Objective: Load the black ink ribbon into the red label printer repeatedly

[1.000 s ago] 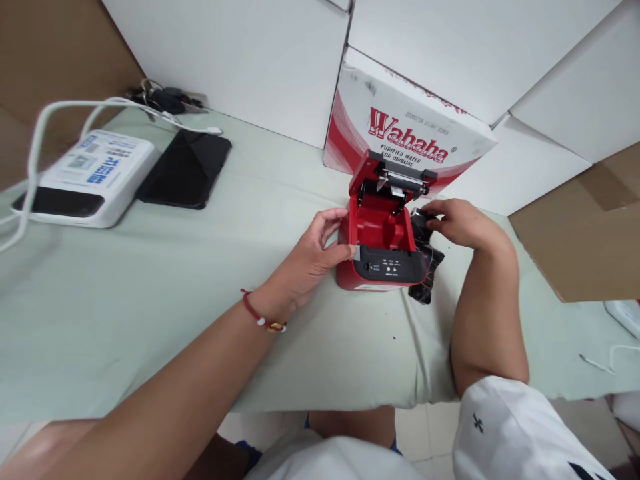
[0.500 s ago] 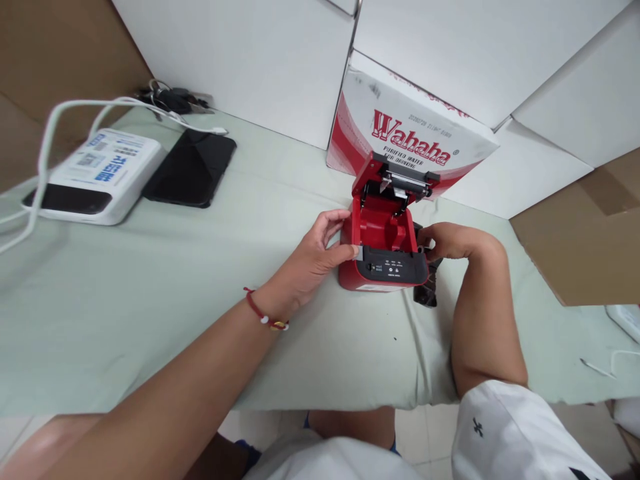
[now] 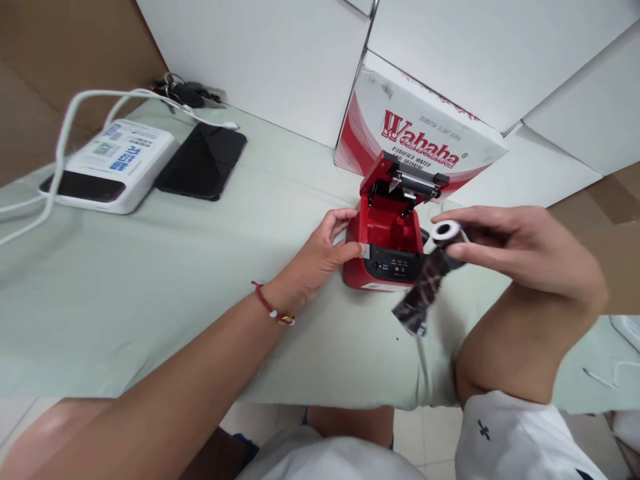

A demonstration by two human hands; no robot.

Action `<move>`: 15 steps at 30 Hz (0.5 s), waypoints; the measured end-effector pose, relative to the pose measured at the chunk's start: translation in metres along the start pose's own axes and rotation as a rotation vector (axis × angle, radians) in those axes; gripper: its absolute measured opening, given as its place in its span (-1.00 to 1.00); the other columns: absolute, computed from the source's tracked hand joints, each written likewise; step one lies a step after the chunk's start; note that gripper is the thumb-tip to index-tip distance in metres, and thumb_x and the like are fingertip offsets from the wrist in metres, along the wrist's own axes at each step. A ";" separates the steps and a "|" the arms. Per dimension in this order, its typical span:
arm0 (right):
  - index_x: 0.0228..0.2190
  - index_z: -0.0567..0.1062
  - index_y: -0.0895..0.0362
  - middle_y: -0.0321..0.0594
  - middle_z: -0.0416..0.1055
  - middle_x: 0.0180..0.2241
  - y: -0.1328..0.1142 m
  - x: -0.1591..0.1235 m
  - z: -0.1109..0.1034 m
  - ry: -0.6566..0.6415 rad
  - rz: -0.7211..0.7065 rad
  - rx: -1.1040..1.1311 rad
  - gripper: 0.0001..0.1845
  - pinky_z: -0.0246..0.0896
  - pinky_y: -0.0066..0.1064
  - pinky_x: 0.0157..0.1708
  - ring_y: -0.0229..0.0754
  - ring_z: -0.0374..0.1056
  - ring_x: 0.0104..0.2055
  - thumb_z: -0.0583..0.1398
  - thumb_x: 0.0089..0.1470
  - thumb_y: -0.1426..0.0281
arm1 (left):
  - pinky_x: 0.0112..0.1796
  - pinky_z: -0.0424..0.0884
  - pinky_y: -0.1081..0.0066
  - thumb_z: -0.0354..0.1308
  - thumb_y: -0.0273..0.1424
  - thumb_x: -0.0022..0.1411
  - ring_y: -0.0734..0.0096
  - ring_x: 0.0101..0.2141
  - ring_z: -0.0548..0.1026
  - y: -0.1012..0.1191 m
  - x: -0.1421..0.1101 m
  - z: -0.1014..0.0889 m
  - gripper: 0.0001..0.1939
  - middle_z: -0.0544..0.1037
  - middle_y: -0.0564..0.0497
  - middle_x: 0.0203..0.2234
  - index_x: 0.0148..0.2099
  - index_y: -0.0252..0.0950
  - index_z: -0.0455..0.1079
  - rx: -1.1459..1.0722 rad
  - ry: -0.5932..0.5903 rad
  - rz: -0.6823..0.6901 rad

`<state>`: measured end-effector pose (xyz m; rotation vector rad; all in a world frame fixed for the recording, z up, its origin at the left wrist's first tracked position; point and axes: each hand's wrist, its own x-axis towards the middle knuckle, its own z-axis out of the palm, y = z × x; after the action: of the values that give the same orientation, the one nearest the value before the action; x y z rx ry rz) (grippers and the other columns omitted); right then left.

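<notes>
A small red printer (image 3: 385, 223) stands on the cloth with its lid tipped back and its inner bay exposed. My left hand (image 3: 323, 257) grips its left side, the thumb at the front corner by the black panel and the fingers along the red wall. To the right of the printer, my right hand (image 3: 525, 247) pinches a paper roll (image 3: 454, 231), its white core facing me. From the roll a dark printed strip (image 3: 423, 293) dangles in front of the printer's right corner. The bay has no roll in it.
Behind the printer leans a Wahaha carton (image 3: 370, 113). To the left lie a black phone (image 3: 203, 160), a white device (image 3: 135, 157) with a white cable (image 3: 63, 143), and keys (image 3: 190, 93). A cable end (image 3: 600, 379) rests at far right on the green cloth (image 3: 240, 247).
My right hand has lifted the paper roll from beside the printer, raising it and bringing it toward me. My left hand keeps its hold on the printer. The view has shifted slightly.
</notes>
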<state>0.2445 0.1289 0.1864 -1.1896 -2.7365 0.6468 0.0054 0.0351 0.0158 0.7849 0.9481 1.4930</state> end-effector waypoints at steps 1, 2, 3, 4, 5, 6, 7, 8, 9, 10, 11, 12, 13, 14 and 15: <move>0.07 0.70 -0.01 -0.20 0.66 -0.18 -0.006 0.009 0.010 -0.005 0.015 0.030 -0.52 0.37 -0.31 -0.33 -0.13 0.48 -0.30 0.33 0.19 0.07 | 0.49 0.15 0.01 0.47 -0.33 0.09 0.05 0.50 0.22 0.000 0.000 0.000 -0.37 0.42 -0.13 0.38 0.18 -0.15 0.36 0.003 -0.001 0.005; 0.07 0.70 -0.01 -0.21 0.66 -0.15 -0.012 0.017 0.019 -0.001 0.025 0.033 -0.55 0.37 -0.30 -0.28 -0.13 0.49 -0.27 0.33 0.19 0.13 | 0.48 0.16 0.01 0.47 -0.33 0.09 0.04 0.50 0.22 -0.001 0.000 0.000 -0.38 0.42 -0.12 0.37 0.18 -0.15 0.36 0.007 -0.003 0.010; 0.06 0.70 0.00 -0.22 0.66 -0.16 -0.017 0.025 0.028 0.013 0.030 0.005 -0.58 0.37 -0.30 -0.24 -0.12 0.49 -0.26 0.31 0.21 0.18 | 0.48 0.16 0.00 0.46 -0.33 0.09 0.03 0.50 0.22 -0.001 0.001 0.000 -0.38 0.43 -0.12 0.36 0.18 -0.15 0.36 0.010 -0.005 0.014; 0.05 0.70 0.02 -0.22 0.66 -0.21 -0.020 0.031 0.037 0.021 0.036 -0.039 -0.60 0.36 -0.30 -0.23 -0.12 0.49 -0.27 0.30 0.22 0.21 | 0.48 0.17 -0.01 0.45 -0.33 0.10 0.02 0.50 0.22 -0.001 0.001 0.000 -0.39 0.43 -0.12 0.35 0.17 -0.15 0.36 0.012 -0.006 0.016; 0.04 0.69 0.04 -0.22 0.65 -0.26 -0.023 0.037 0.044 0.025 0.042 -0.094 -0.62 0.33 -0.30 -0.23 -0.12 0.48 -0.28 0.28 0.24 0.24 | 0.48 0.17 -0.01 0.45 -0.33 0.10 0.00 0.50 0.22 -0.001 0.001 0.000 -0.40 0.44 -0.12 0.35 0.17 -0.15 0.35 0.014 -0.004 0.018; 0.04 0.69 0.06 -0.21 0.64 -0.30 -0.024 0.041 0.051 0.023 0.045 -0.153 -0.63 0.31 -0.31 -0.24 -0.12 0.48 -0.30 0.25 0.26 0.26 | 0.48 0.17 -0.02 0.45 -0.33 0.10 0.00 0.50 0.22 -0.001 0.001 0.001 -0.40 0.45 -0.12 0.34 0.16 -0.15 0.35 0.016 -0.003 0.018; 0.04 0.68 0.08 -0.19 0.64 -0.30 -0.024 0.044 0.056 0.018 0.039 -0.203 -0.63 0.30 -0.30 -0.23 -0.11 0.48 -0.29 0.22 0.29 0.29 | 0.48 0.16 -0.03 0.44 -0.33 0.10 0.00 0.50 0.22 -0.001 0.001 0.001 -0.40 0.45 -0.12 0.33 0.16 -0.15 0.35 0.019 0.000 0.017; 0.06 0.67 0.10 -0.16 0.66 -0.25 -0.024 0.046 0.061 0.006 0.019 -0.237 -0.62 0.30 -0.29 -0.20 -0.09 0.50 -0.25 0.19 0.30 0.32 | 0.49 0.15 -0.03 0.44 -0.33 0.09 0.00 0.50 0.21 0.000 0.001 0.001 -0.41 0.45 -0.13 0.33 0.16 -0.15 0.36 0.022 0.004 0.016; 0.08 0.65 0.12 -0.11 0.68 -0.16 -0.022 0.048 0.065 -0.013 -0.009 -0.255 -0.61 0.32 -0.28 -0.15 -0.06 0.52 -0.19 0.17 0.32 0.34 | 0.49 0.14 -0.03 0.43 -0.34 0.08 0.00 0.51 0.20 0.000 0.001 0.002 -0.41 0.45 -0.13 0.34 0.15 -0.15 0.36 0.025 0.010 0.014; 0.10 0.63 0.14 -0.07 0.68 -0.06 -0.020 0.050 0.068 -0.034 -0.039 -0.264 -0.59 0.33 -0.26 -0.09 -0.03 0.54 -0.12 0.15 0.33 0.36 | 0.50 0.13 -0.03 0.43 -0.35 0.08 0.01 0.51 0.19 0.000 0.001 0.002 -0.41 0.44 -0.13 0.34 0.15 -0.14 0.36 0.029 0.016 0.011; 0.14 0.61 0.15 -0.03 0.67 0.03 -0.018 0.052 0.070 -0.055 -0.064 -0.270 -0.56 0.33 -0.24 -0.03 -0.01 0.55 -0.05 0.13 0.33 0.38 | 0.50 0.13 -0.03 0.42 -0.35 0.07 0.01 0.51 0.19 0.000 0.001 0.002 -0.41 0.44 -0.13 0.35 0.15 -0.14 0.36 0.031 0.021 0.007; 0.19 0.59 0.16 0.00 0.65 0.09 -0.016 0.054 0.072 -0.076 -0.083 -0.272 -0.53 0.33 -0.22 0.02 0.02 0.55 0.01 0.12 0.34 0.38 | 0.50 0.12 -0.03 0.42 -0.36 0.07 0.01 0.51 0.20 0.000 0.002 0.002 -0.40 0.44 -0.13 0.35 0.15 -0.15 0.35 0.034 0.025 0.006; 0.23 0.57 0.17 0.01 0.64 0.13 -0.014 0.057 0.072 -0.092 -0.092 -0.275 -0.49 0.33 -0.20 0.06 0.04 0.55 0.06 0.12 0.34 0.39 | 0.50 0.12 -0.04 0.41 -0.36 0.08 0.00 0.51 0.21 -0.001 0.002 0.003 -0.40 0.45 -0.13 0.34 0.16 -0.15 0.35 0.037 0.028 0.008; 0.26 0.56 0.17 0.02 0.63 0.14 -0.012 0.059 0.073 -0.111 -0.091 -0.276 -0.47 0.33 -0.19 0.08 0.06 0.55 0.09 0.12 0.35 0.38 | 0.50 0.12 -0.04 0.41 -0.36 0.08 0.00 0.51 0.22 -0.001 0.002 0.003 -0.41 0.46 -0.14 0.34 0.16 -0.15 0.35 0.040 0.027 0.012; 0.28 0.56 0.16 0.01 0.64 0.14 -0.011 0.062 0.073 -0.133 -0.082 -0.278 -0.46 0.34 -0.18 0.09 0.07 0.55 0.10 0.13 0.35 0.37 | 0.49 0.12 -0.05 0.41 -0.36 0.08 -0.01 0.50 0.23 -0.002 0.002 0.003 -0.41 0.46 -0.14 0.34 0.16 -0.16 0.36 0.043 0.025 0.018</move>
<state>0.1760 0.1416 0.1199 -1.1110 -3.0479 0.3567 0.0082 0.0378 0.0150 0.8097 0.9973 1.5054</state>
